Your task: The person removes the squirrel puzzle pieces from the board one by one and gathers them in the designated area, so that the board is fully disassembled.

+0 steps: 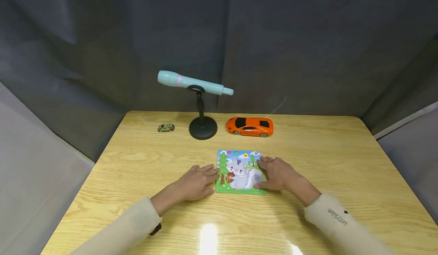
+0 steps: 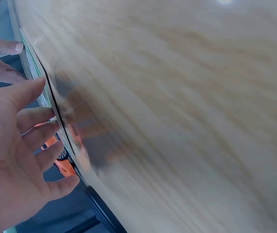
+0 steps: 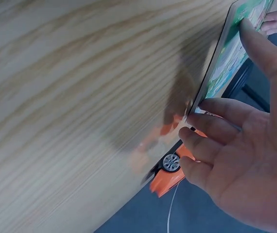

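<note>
A square picture board (image 1: 239,173) lies flat on the table, printed with a grey squirrel holding an acorn among green trees. My left hand (image 1: 198,182) is at its left side, fingertips right at the edge and thumb near the lower left corner. In the left wrist view, the fingers of this left hand (image 2: 26,131) are spread and loosely bent. On the other side, my right hand (image 1: 277,173) rests with thumb and fingertips over the board's right margin. The right wrist view has the thumb of the right hand (image 3: 235,131) on the printed face and fingertips by the edge.
Behind the board stands a light blue microphone (image 1: 205,85) on a black round-based stand (image 1: 203,128). An orange toy car (image 1: 249,127) with a thin wire is right of it, and a small green patterned toy car (image 1: 165,128) left. Dark curtain (image 1: 291,49) hangs behind the wooden table (image 1: 342,163).
</note>
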### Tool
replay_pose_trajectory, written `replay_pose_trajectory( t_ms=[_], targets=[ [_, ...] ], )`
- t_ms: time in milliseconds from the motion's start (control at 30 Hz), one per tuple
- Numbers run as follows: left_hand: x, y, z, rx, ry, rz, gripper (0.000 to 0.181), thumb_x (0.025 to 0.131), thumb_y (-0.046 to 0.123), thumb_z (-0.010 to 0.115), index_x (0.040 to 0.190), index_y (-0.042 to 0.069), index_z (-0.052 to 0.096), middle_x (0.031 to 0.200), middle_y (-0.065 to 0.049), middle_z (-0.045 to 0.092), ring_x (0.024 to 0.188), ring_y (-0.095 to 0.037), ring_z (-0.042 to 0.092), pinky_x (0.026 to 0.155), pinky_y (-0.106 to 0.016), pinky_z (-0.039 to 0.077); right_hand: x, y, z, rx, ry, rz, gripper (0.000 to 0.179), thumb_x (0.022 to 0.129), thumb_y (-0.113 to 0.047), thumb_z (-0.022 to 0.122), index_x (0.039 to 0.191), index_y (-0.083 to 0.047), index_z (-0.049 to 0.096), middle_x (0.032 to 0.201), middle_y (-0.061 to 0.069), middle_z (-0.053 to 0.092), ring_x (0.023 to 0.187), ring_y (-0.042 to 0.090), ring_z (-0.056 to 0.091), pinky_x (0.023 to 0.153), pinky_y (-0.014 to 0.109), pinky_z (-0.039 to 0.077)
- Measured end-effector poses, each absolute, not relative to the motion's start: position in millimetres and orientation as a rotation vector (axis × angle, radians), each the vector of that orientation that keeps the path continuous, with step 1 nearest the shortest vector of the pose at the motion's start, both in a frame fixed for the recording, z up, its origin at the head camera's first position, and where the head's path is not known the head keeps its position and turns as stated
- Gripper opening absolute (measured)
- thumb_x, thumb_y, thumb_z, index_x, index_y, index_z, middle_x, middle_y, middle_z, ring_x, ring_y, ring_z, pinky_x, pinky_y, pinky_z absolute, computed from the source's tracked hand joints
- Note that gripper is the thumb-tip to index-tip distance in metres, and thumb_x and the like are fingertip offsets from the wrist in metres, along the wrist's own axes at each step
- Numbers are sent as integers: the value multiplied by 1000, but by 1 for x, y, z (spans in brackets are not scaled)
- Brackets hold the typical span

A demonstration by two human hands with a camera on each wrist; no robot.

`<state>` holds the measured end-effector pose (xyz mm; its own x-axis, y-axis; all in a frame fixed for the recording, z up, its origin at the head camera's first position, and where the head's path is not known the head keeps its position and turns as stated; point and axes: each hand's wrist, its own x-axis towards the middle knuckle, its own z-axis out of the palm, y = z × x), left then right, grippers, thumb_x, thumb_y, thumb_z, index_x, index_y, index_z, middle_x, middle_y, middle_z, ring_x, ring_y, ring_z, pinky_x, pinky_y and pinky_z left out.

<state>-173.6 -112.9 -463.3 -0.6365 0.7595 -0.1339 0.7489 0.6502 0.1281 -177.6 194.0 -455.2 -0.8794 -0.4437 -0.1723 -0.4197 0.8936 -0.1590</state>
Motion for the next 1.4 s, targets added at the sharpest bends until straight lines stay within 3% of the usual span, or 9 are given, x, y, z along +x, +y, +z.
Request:
replay_pose_trajectory(
  t_ms=[333,600,967,1067,1167,1267,1400],
  targets=[
    [-167,-132,-465,1251,2734,112,48,96,38,52,137,13,52,148,-5,44,140,-25,36,106,-55,36,-179,175,-456,-695,2831,-163,87,78,-58,68,139,0,46,147,20,41,135,40,39,109,53,32],
    [-177,-111,-460,1315,2798,134,49,93,41,57,132,12,57,137,-7,55,133,-24,45,102,-47,42,-178,172,-455,-667,2823,-171,85,79,-56,68,139,-1,46,147,21,40,133,42,40,107,54,35],
    [-193,-67,-470,1273,2710,108,61,95,50,48,146,16,40,155,-7,30,144,-22,29,111,-48,33,-180,170,-452,-677,2860,-217,80,81,-49,70,138,1,46,145,21,44,130,39,46,104,50,40],
    [-194,-59,-471,1242,2695,83,65,95,52,46,148,16,35,157,-8,26,145,-24,25,112,-49,31,-186,169,-451,-708,2932,-299,68,81,-38,74,130,5,54,132,21,56,120,36,56,98,47,46],
    [-193,-54,-472,1190,2687,50,68,95,56,42,150,17,31,158,-8,23,146,-26,23,113,-50,29,-194,167,-452,-692,2978,-389,54,79,-28,78,119,5,62,108,16,67,95,27,63,85,41,53],
    [-192,-50,-473,1144,2682,25,69,95,58,40,151,19,28,159,-7,20,146,-27,21,114,-51,26,-203,166,-454,-603,2953,-495,44,79,-20,77,114,4,65,85,7,62,74,16,54,68,31,50],
    [-191,-45,-474,1110,2679,6,69,95,58,40,151,20,27,160,-6,18,147,-28,18,114,-53,24,-213,164,-456,-486,2871,-632,41,82,-15,74,116,6,63,74,4,54,66,14,46,59,25,39]
  ],
)
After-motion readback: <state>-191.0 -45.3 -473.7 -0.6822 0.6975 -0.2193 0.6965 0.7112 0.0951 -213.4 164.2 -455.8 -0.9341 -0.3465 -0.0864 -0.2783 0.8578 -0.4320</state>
